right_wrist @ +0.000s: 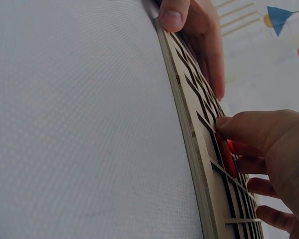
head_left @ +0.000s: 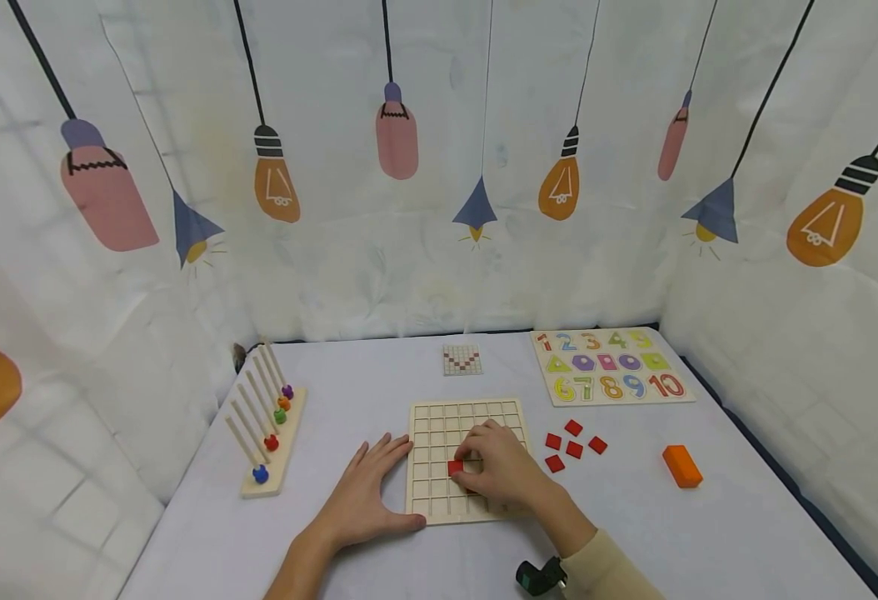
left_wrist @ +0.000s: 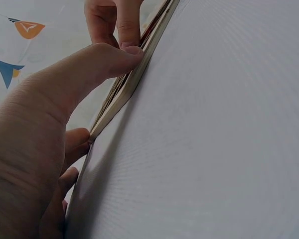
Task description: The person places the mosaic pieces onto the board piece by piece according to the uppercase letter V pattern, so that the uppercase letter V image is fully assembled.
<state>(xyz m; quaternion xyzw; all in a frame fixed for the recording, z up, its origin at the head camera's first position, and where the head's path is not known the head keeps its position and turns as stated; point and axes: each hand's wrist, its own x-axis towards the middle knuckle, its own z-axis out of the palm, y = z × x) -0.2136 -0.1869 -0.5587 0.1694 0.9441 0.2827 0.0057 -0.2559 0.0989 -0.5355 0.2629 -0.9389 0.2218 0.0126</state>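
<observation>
A pale wooden grid board (head_left: 431,433) lies on the white table. My left hand (head_left: 367,492) rests along its left side, fingers extended, with the thumb at the near left corner. Over the middle of the grid, my right hand (head_left: 502,467) pinches a red square tile (head_left: 456,468) between thumb and fingers. Another bit of red shows under that hand, and in the right wrist view a red tile (right_wrist: 226,157) sits in the grid by the thumb. Several loose red tiles (head_left: 574,450) lie right of the board.
A small pattern card (head_left: 461,360) lies behind the board. At the back right is a number-and-shape puzzle board (head_left: 615,396), with an orange block (head_left: 682,467) nearer. A peg stand (head_left: 289,442) with coloured beads stands left. A black object (head_left: 538,577) is beside the right sleeve.
</observation>
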